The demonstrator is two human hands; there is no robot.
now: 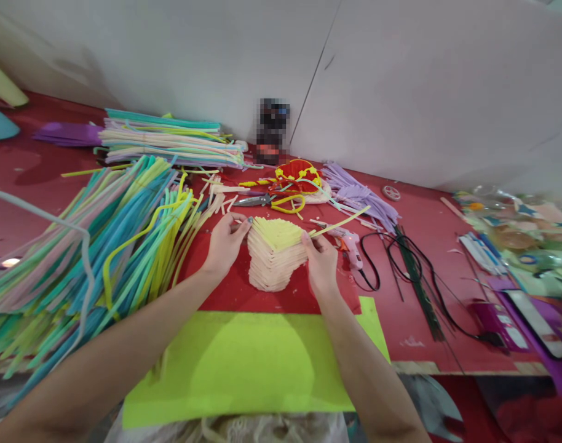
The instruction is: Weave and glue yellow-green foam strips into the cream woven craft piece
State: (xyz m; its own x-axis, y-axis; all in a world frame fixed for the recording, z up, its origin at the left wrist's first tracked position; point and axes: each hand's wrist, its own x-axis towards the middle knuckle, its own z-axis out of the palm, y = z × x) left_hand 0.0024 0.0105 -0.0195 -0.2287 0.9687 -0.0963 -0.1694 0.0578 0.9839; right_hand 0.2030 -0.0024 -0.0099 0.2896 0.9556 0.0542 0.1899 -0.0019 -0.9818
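Your left hand [226, 242] pinches the chevron piece [272, 261] cornerwise, likely steadying it, while your right hand [321, 261] grips a yellow stem [345, 221].

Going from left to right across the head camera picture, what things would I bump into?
Pile of colourful fuzzy stems → left hand → cream-and-yellow fuzzy piece → right hand → pink glue gun → dark green sticks → magenta box.
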